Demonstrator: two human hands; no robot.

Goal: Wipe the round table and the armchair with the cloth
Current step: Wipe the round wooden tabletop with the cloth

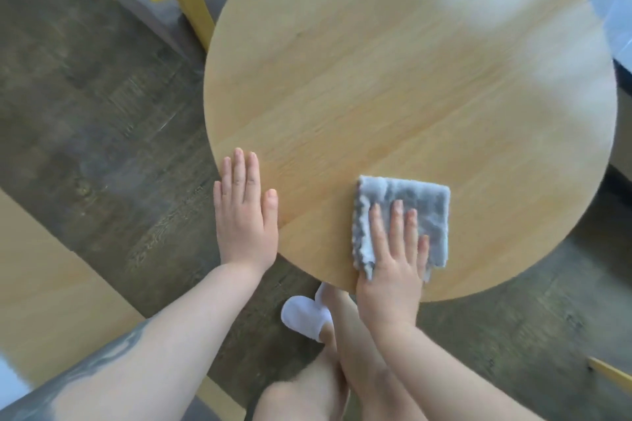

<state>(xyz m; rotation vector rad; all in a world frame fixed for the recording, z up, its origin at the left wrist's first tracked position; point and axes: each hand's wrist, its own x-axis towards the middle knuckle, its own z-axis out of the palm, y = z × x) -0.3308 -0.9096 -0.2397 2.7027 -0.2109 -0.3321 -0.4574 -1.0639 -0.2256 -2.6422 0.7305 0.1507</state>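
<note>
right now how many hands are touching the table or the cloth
2: the left hand lies flat on the round table's near-left edge; the right hand presses the grey cloth near the front edge.

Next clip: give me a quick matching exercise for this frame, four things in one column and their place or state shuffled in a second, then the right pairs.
Things:
1. left hand
2. right hand
3. cloth
4. white slipper

Places or states:
A. folded, grey, lying on the round table near its front edge
B. on the dark floor below the table's front edge
C. flat, fingers straight, at the table's left edge, holding nothing
D. pressing flat on top of the cloth

Pairs: 1-C, 2-D, 3-A, 4-B
</note>
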